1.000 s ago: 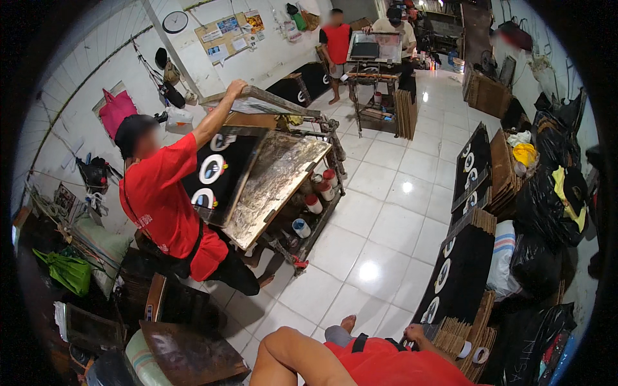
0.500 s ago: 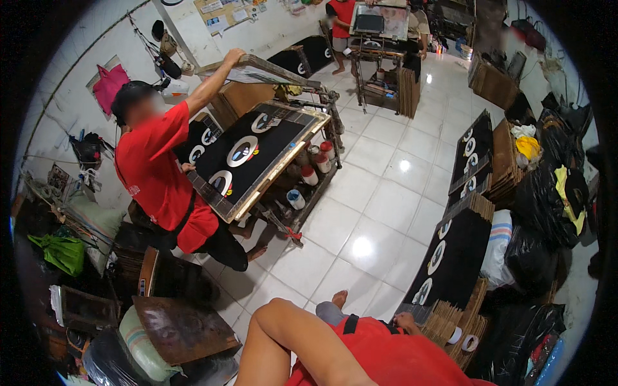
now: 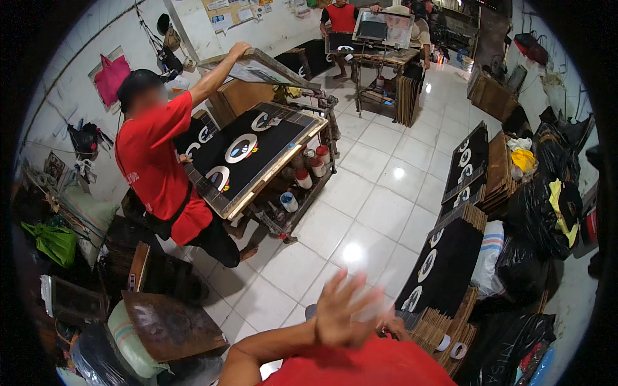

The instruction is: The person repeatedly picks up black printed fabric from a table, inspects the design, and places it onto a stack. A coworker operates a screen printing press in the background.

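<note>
My left hand [image 3: 347,312] is raised in front of my red shirt, palm bare and fingers spread, slightly smeared by motion. It holds nothing. Behind it, and partly covered by it, my right hand [image 3: 396,325] is beside the near end of a stack of boards [image 3: 430,331]; its fingers are too hidden to read. Black fabric panels [image 3: 450,257] with round white prints lie along that stack at my right. Two rolls of tape [image 3: 458,350] sit at the stack's near edge.
At left, a co-worker in red [image 3: 151,174] lifts a hinged screen frame [image 3: 264,67] above a printing table [image 3: 273,170] with black printed fabric. Jars [image 3: 302,178] stand below. Other people work at a far table [image 3: 386,55]. Black bags [image 3: 544,212] line the right wall.
My left hand has come up into view with fingers spread; before, only its bent arm showed. Far off, a person in red now holds a dark printed panel. The whole view has shifted slightly.
</note>
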The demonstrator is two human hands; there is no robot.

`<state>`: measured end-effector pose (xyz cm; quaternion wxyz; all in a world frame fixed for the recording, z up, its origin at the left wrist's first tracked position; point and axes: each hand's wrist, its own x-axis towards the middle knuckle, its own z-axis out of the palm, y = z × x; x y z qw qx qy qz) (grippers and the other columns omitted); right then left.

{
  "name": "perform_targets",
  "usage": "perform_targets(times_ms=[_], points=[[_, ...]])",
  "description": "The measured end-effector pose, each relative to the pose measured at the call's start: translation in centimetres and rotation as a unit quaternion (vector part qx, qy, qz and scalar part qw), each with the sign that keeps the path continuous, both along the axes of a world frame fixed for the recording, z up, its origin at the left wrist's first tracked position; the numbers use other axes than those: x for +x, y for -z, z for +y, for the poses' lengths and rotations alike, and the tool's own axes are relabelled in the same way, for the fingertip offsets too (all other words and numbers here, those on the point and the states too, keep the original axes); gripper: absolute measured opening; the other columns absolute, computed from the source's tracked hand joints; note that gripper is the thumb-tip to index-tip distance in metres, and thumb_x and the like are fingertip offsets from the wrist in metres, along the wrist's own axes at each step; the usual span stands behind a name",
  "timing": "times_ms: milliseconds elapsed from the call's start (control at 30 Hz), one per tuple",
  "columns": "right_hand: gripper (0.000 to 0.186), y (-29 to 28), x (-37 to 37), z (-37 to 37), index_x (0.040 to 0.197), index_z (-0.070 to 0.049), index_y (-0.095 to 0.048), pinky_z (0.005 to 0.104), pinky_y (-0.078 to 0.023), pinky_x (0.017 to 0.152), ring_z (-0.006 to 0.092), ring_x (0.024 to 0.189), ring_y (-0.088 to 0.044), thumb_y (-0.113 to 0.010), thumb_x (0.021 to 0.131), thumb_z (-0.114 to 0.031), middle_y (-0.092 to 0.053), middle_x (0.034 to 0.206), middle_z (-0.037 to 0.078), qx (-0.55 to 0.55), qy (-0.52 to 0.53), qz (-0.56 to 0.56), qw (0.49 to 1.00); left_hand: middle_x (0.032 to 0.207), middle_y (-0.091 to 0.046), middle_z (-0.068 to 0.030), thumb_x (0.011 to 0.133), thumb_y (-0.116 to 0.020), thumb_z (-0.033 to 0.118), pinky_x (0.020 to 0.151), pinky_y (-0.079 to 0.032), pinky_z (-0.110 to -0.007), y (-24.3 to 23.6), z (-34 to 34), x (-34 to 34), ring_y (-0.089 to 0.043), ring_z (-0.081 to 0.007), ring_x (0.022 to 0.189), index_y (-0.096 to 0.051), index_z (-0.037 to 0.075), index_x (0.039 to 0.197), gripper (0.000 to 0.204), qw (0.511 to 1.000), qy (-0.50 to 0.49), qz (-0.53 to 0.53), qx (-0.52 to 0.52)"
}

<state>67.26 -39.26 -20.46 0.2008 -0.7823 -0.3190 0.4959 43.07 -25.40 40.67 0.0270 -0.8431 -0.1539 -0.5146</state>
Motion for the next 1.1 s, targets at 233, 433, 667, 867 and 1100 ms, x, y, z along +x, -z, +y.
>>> perform_targets(times_ms=[233,433,667,867,1100], points=[[0.018,-3.6,-2.2,-0.9,0.080,-0.010,-0.071,0.0352,-0.051,0.064,0.0246,0.071,-0.065,-0.057,0.074,-0.020,-0.068,0.080,0.011,-0.023,-0.071,-0.021,0.997,0.082,-0.067,-0.0128,0.077,-0.067,0.019,0.071,-0.050,-0.032,30.7,3.6,-11.0,-0.065,-0.0241,0.078,-0.068,0.003,0.084,0.018,0.798,-0.253,0.081,-0.541],[0.014,-5.4,-3.5,-1.0,0.078,-0.012,-0.071,0.0348,-0.050,0.060,0.0195,0.065,-0.063,-0.058,0.075,-0.010,-0.068,0.077,0.007,0.016,-0.313,-0.159,0.936,0.076,-0.066,-0.0163,0.067,-0.059,0.021,0.063,-0.049,-0.035,50.3,-10.5,-28.2,-0.065,-0.0279,0.073,-0.067,0.000,0.073,0.023,0.437,-0.389,0.338,-0.738],[0.010,-0.1,-1.5,-2.0,0.074,-0.002,-0.065,0.0319,-0.049,0.048,0.0195,0.055,-0.061,-0.056,0.077,-0.003,-0.064,0.069,0.011,0.033,-0.092,0.000,0.995,0.076,-0.067,-0.0162,0.067,-0.060,0.021,0.064,-0.049,-0.035,52.8,-11.9,-24.9,-0.065,-0.0269,0.073,-0.067,0.000,0.073,0.023,0.422,-0.278,0.379,-0.775],[0.011,-1.4,-0.2,0.3,0.074,0.001,-0.063,0.0310,-0.048,0.045,0.0192,0.053,-0.060,-0.054,0.079,-0.002,-0.063,0.066,0.012,-0.081,0.032,0.030,0.996,0.075,-0.067,-0.0151,0.068,-0.062,0.022,0.064,-0.049,-0.034,52.3,0.0,-23.0,-0.065,-0.0238,0.071,-0.067,0.000,0.074,0.024,0.530,-0.264,0.385,-0.708],[0.015,-9.3,-4.7,6.6,0.087,-0.001,-0.062,0.0307,-0.052,0.053,0.0205,0.064,-0.064,-0.050,0.083,-0.010,-0.063,0.074,0.010,-0.085,0.179,0.126,0.972,0.069,-0.065,-0.0088,0.073,-0.065,0.019,0.057,-0.047,-0.032,46.0,15.6,-20.4,-0.060,-0.0165,0.063,-0.067,0.002,0.075,0.017,0.555,-0.248,-0.032,-0.793]])
